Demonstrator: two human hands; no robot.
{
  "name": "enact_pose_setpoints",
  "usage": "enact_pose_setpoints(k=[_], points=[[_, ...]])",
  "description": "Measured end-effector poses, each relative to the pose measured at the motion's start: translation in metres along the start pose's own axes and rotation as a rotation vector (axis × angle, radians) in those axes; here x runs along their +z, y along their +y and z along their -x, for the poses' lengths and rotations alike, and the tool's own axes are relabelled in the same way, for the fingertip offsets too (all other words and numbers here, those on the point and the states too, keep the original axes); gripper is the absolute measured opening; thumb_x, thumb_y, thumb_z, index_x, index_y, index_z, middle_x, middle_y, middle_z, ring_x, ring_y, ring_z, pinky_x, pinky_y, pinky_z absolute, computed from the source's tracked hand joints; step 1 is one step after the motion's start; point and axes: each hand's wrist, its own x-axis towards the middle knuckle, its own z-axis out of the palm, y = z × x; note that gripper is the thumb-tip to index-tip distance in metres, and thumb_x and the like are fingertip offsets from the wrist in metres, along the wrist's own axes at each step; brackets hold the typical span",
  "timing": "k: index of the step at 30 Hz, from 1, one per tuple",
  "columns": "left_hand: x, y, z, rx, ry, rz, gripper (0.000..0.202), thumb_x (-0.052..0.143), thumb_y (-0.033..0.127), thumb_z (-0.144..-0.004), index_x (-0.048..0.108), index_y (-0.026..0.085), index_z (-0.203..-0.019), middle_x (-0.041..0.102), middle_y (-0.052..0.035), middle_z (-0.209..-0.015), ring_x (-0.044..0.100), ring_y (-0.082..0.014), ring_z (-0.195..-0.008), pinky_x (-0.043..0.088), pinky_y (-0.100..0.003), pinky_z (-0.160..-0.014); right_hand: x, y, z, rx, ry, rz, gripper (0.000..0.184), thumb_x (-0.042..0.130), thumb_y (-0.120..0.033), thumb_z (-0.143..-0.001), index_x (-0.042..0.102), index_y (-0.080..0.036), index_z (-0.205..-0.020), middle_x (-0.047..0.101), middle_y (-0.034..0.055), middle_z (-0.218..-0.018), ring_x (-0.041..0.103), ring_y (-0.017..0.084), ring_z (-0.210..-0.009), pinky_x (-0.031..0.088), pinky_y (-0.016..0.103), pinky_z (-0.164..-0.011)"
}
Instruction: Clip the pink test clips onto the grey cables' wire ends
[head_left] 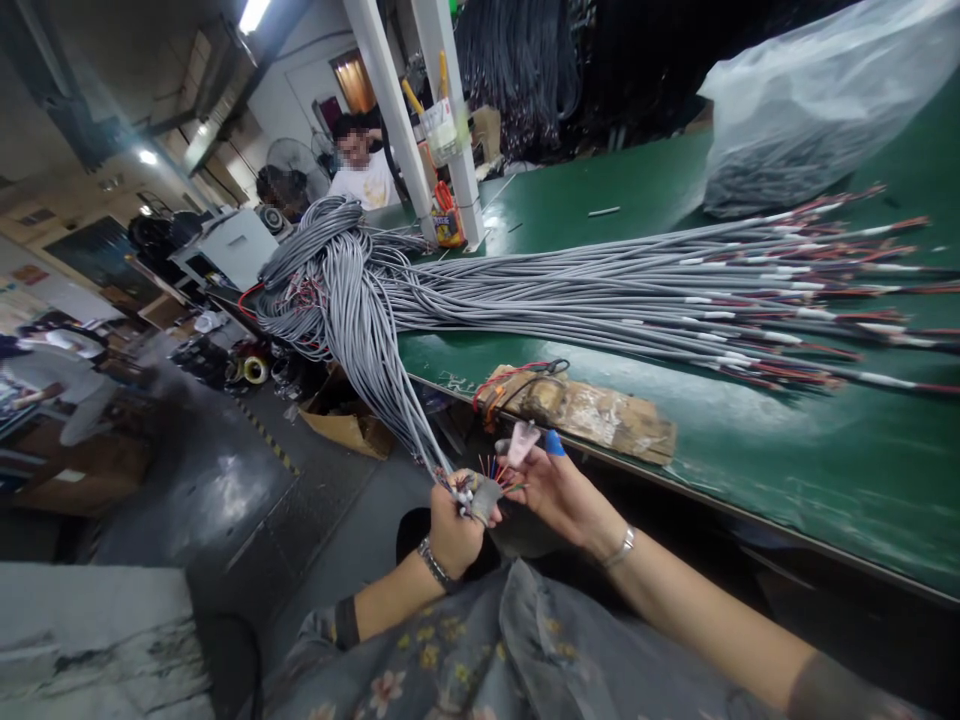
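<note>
My left hand [455,528] is closed round the ends of several grey cables [390,385] that hang down from a big cable bundle [540,290] lying across the green table [750,440]. Thin coloured wires [495,470] fan out of the gripped cable ends. My right hand [559,490] is just right of them, fingers with taped tips pinching at the wires. Both hands are in front of the table edge, above my lap.
A worn wooden block [592,408] with red and black leads sits on the table edge. A clear plastic bag [810,100] lies at the far right. A white post [450,120] stands behind. A person in white [364,170] sits beyond. Cardboard box [345,420] on the floor.
</note>
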Motion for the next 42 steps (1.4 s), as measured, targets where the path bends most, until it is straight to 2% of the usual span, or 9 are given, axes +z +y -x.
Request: enact_pose_setpoints(k=[3,6,11,16,20,24,29,36,42], points=[[-0.004,-0.005,0.002,0.058,-0.034,-0.022,0.027,0.062,0.038,-0.077,0.055,0.017,-0.061,0.058,-0.0008,-0.049,0.053,-0.0110,-0.043,0.044,-0.022,-0.046,0.001,0.002,0.010,0.056,-0.026,0.144,0.049,0.082,-0.056,-0.052,0.070,-0.018,-0.080,0.067,0.0036,-0.075,0.057,0.014,-0.064,0.046,0.027,-0.061],[-0.007,-0.007,0.003,0.139,-0.078,-0.080,0.024,0.059,0.034,-0.079,0.057,0.017,-0.062,0.060,-0.0017,-0.052,0.055,-0.0122,-0.046,0.044,-0.023,-0.047,0.004,0.008,0.017,-0.004,0.049,0.270,0.040,0.085,-0.045,-0.054,0.067,-0.017,-0.077,0.062,0.0001,-0.064,0.053,0.012,-0.057,0.043,0.027,-0.058],[-0.015,-0.010,-0.004,0.301,-0.244,-0.328,0.029,0.060,0.034,-0.078,0.059,0.018,-0.055,0.063,-0.0040,-0.054,0.056,-0.0143,-0.053,0.044,-0.026,-0.056,0.012,0.013,0.020,-0.024,0.053,0.369,0.038,0.082,-0.048,-0.055,0.061,-0.018,-0.067,0.061,-0.0014,-0.056,0.054,0.013,-0.051,0.042,0.028,-0.055],[-0.019,-0.011,-0.009,0.150,-0.384,-0.336,0.027,0.065,0.035,-0.073,0.058,0.017,-0.054,0.061,-0.0014,-0.052,0.053,-0.0118,-0.048,0.043,-0.024,-0.052,0.014,0.007,0.021,-0.080,0.031,0.549,0.039,0.080,-0.052,-0.057,0.063,-0.019,-0.067,0.063,-0.0006,-0.061,0.056,0.014,-0.056,0.044,0.029,-0.060],[-0.015,-0.006,-0.008,0.033,-0.288,-0.134,0.032,0.062,0.040,-0.078,0.059,0.017,-0.056,0.062,-0.0024,-0.052,0.057,-0.0127,-0.049,0.047,-0.024,-0.053,0.008,0.004,0.024,-0.120,0.037,0.553,0.044,0.079,-0.055,-0.056,0.066,-0.019,-0.078,0.065,0.0015,-0.071,0.057,0.016,-0.066,0.045,0.031,-0.068],[-0.009,-0.002,-0.006,-0.019,-0.163,-0.044,0.039,0.063,0.048,-0.076,0.059,0.016,-0.054,0.063,-0.0042,-0.051,0.059,-0.0140,-0.050,0.050,-0.025,-0.053,0.005,0.012,0.028,-0.159,0.131,0.529,0.047,0.080,-0.055,-0.056,0.064,-0.019,-0.081,0.063,0.0015,-0.073,0.054,0.016,-0.066,0.043,0.029,-0.065],[-0.005,-0.001,-0.009,-0.036,-0.163,-0.007,0.043,0.065,0.055,-0.072,0.060,0.017,-0.054,0.062,-0.0041,-0.049,0.059,-0.0147,-0.048,0.051,-0.026,-0.052,0.016,0.022,0.026,-0.213,0.111,0.398,0.037,0.077,-0.050,-0.063,0.058,-0.021,-0.073,0.058,-0.0016,-0.059,0.053,0.016,-0.062,0.042,0.031,-0.064],[-0.013,0.001,-0.010,-0.073,-0.267,-0.040,0.040,0.067,0.052,-0.072,0.062,0.017,-0.052,0.064,-0.0047,-0.050,0.058,-0.0138,-0.047,0.050,-0.025,-0.050,0.019,0.019,0.016,-0.139,0.020,0.390,0.035,0.075,-0.049,-0.066,0.056,-0.019,-0.066,0.056,-0.0014,-0.050,0.051,0.015,-0.053,0.039,0.031,-0.058],[-0.010,0.000,-0.005,-0.042,-0.077,-0.016,0.042,0.065,0.054,-0.073,0.059,0.017,-0.053,0.062,-0.0041,-0.048,0.057,-0.0137,-0.045,0.050,-0.025,-0.048,0.014,0.016,0.007,-0.138,0.146,0.492,0.042,0.081,-0.052,-0.054,0.057,-0.017,-0.057,0.049,-0.0042,-0.047,0.040,0.010,-0.048,0.030,0.027,-0.051]])
